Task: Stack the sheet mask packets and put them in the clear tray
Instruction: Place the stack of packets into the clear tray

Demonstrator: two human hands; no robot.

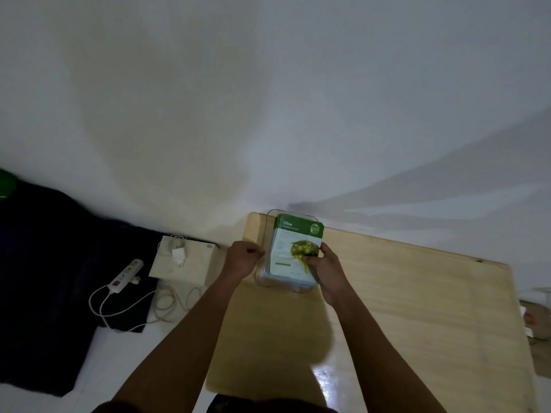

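Observation:
A stack of sheet mask packets [293, 245], topped by a green and white "Olive" packet, sits tilted inside the clear tray [269, 216] at the far left corner of the wooden table. My right hand [326, 271] grips the stack at its near right edge, thumb on the top packet. My left hand [243, 257] is curled beside the tray's left wall, its fingers closed at the rim; whether it pinches the rim I cannot tell. Light blue packet edges show at the bottom of the stack.
The wooden table [402, 308] stretches right and toward me. On the floor to the left lie a beige box [185, 263] with a white charger [178, 255], a power strip [126, 275] with cables, and a dark mat [44, 278]. A white wall is behind.

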